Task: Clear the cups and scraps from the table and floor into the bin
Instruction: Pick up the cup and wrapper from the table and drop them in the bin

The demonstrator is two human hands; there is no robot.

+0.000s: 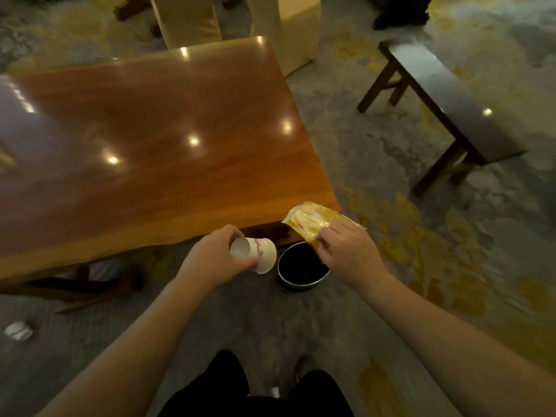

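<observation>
My left hand [215, 260] grips a white paper cup [255, 254] with a red pattern, tipped on its side with its mouth pointing right toward the bin. My right hand [349, 246] pinches a yellow plastic wrapper [313, 219] that hangs just above the bin's far rim. The round bin [301, 282], dark inside with a pale wall, stands on the floor below the near right corner of the glossy wooden table [150, 139]. A crumpled white scrap [18, 330] lies on the carpet at the far left.
A dark wooden bench [448, 97] stands to the right on the patterned carpet. Cream-covered chairs [285, 25] sit behind the table. The table's dark legs [87, 284] are low on the left. My legs in black show at the bottom edge.
</observation>
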